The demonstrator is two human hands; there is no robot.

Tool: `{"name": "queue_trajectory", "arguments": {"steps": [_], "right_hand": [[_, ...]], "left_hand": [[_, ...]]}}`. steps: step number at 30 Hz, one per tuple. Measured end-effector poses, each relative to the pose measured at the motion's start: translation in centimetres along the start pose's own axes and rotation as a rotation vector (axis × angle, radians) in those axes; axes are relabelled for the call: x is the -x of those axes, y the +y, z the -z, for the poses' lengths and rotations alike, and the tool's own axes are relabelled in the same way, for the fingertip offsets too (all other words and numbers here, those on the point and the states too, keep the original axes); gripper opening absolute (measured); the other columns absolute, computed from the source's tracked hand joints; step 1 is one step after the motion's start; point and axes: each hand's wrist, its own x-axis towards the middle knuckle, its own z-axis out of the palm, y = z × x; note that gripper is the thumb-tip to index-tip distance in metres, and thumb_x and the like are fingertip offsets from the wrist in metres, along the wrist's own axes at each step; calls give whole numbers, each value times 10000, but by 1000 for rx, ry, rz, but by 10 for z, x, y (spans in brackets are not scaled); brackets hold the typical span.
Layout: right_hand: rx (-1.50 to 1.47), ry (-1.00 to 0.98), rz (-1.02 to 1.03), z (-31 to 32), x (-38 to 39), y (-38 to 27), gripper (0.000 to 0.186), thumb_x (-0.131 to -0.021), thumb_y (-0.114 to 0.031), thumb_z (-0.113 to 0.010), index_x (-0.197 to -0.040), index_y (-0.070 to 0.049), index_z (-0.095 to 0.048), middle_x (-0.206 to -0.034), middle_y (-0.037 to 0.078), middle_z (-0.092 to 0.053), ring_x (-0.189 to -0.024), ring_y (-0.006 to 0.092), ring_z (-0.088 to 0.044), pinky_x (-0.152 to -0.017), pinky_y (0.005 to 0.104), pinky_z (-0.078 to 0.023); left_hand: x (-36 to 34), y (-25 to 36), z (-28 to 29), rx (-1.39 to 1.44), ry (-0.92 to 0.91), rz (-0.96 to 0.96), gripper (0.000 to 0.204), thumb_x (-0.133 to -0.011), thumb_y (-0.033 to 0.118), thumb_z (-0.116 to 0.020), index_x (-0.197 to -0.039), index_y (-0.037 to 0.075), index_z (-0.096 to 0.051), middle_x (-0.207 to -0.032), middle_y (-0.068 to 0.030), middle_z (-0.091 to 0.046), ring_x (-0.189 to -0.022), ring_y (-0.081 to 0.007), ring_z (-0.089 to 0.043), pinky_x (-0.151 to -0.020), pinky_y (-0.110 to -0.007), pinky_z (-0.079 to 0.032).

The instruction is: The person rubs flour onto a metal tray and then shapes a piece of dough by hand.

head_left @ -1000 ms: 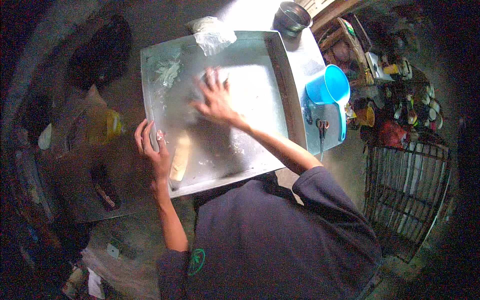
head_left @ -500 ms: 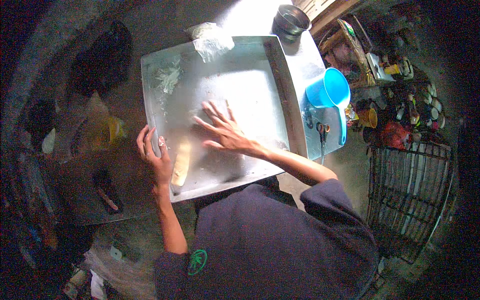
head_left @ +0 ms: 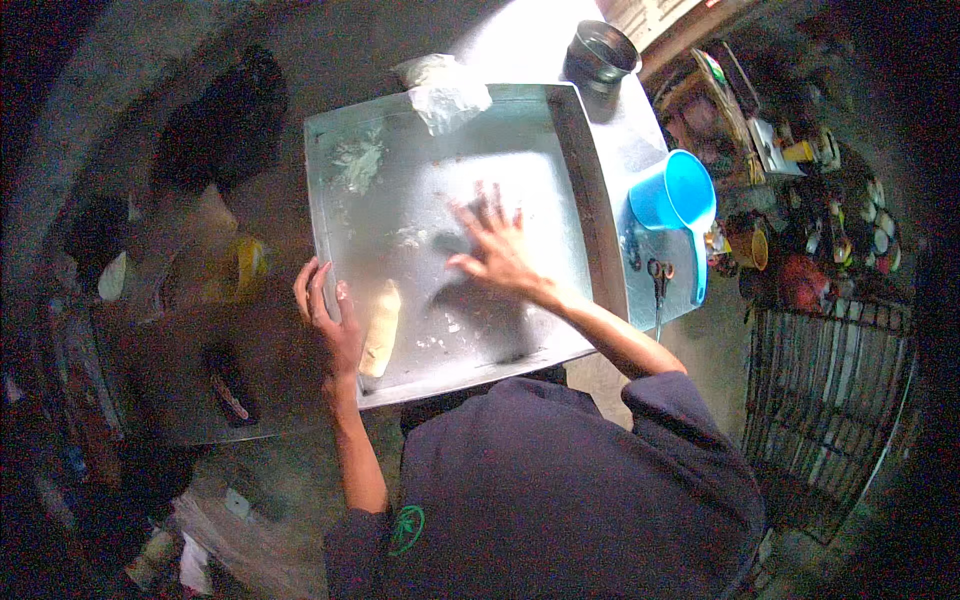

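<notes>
A wide metal tray [head_left: 470, 362] with raised sides lies in front of me. My left hand [head_left: 336, 325] grips its left rim, fingers outside and thumb on the inner side. Just right of that hand, a pale dough roll [head_left: 381, 330] lies lengthwise on the tray floor. Over the tray's middle, my right hand [head_left: 500, 250] is spread flat, palm down, holding nothing; whether it touches the metal I cannot tell. A white flour patch [head_left: 358, 162] sits in the far left corner, and more specks dust the middle.
A crumpled clear plastic bag [head_left: 445, 95] hangs over the tray's far rim. Dark round pans [head_left: 602, 55] stand beyond the far right corner. Along the right side are a blue dipper [head_left: 672, 192] and scissors [head_left: 660, 275]. A metal rack [head_left: 830, 400] stands at far right.
My right hand has swept a little to the right across the tray, uncovering flour specks in the middle. The left hand keeps its place on the rim. The whole view has shifted slightly.
</notes>
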Motion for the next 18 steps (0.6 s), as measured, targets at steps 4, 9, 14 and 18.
{"name": "queue_trajectory", "arguments": {"steps": [4, 9, 14, 18], "right_hand": [[-47, 199, -245, 7, -54, 24, 997, -872, -723, -530, -1606, -171, -144, -1637, 271, 30, -1504, 456, 119, -1120, 741, -71], [66, -56, 258, -14, -20, -32, 925, -874, -777, -442, -1589, -220, -253, -1651, 226, -21, -1516, 445, 47, -1153, 688, 58], [15, 127, -52, 5, -11, 21, 936, -859, -741, -525, -1586, -212, -262, -1646, 253, -7, -1512, 456, 87, -1121, 742, -9], [-147, 204, -62, -11, -60, 1, 918, -891, -721, -487, -1591, -185, -229, -1638, 272, -16, -1510, 455, 84, -1141, 710, 22]], "left_hand": [[-2, -1, -8, 17, 25, -31, 339, -959, 163, -585, -1274, 39, -582, -1377, -144, -502, -1306, -323, -459, -1129, -459, -340], [-2, -1, 1, -81, -2, -42, 335, -940, 88, -588, -1268, 18, -578, -1371, -162, -495, -1304, -339, -476, -1101, -461, -383], [-2, -2, -1, -45, 14, -57, 339, -953, 130, -580, -1276, 30, -576, -1376, -165, -492, -1309, -342, -461, -1122, -465, -354], [-4, 3, -4, -46, 2, -59, 327, -955, 131, -580, -1262, 16, -582, -1381, -171, -487, -1313, -350, -460, -1116, -466, -366]]}}
